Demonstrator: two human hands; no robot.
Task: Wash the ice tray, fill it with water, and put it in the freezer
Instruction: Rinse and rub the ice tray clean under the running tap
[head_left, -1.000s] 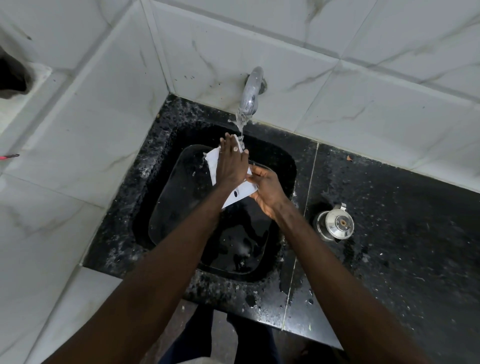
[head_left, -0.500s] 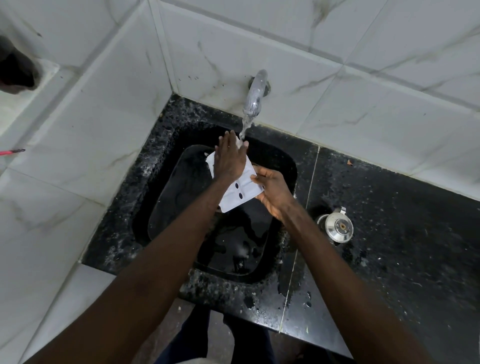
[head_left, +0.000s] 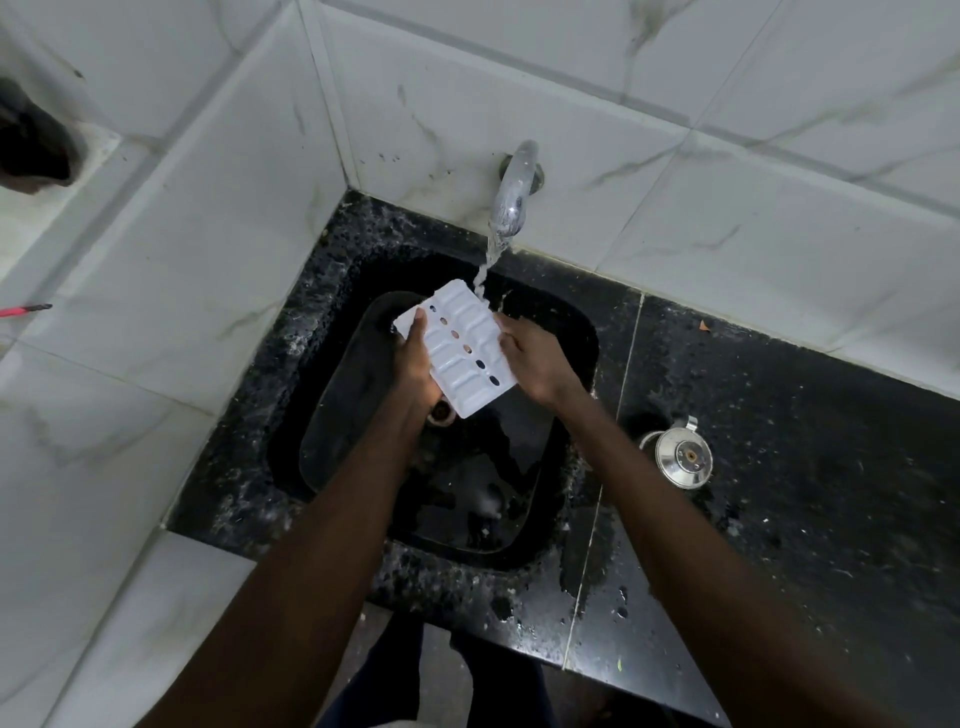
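The white ice tray (head_left: 460, 349) is held tilted over the black sink (head_left: 322, 291), its ribbed face with a row of holes turned up toward me. My left hand (head_left: 415, 364) grips its left long edge from beneath. My right hand (head_left: 535, 358) holds its right long edge. Water runs from the chrome tap (head_left: 514, 192) and strikes the tray's far corner.
A steel lid with a knob (head_left: 683, 460) lies on the wet black counter (head_left: 805, 467) right of the sink. White marble tiles (head_left: 156, 234) enclose the corner at left and behind. A red-tipped object (head_left: 23, 310) pokes in at the far left edge.
My left hand has come off the top of the tray and slid to its left edge. The tray's upper face, hidden under that hand before, now shows under the water stream.
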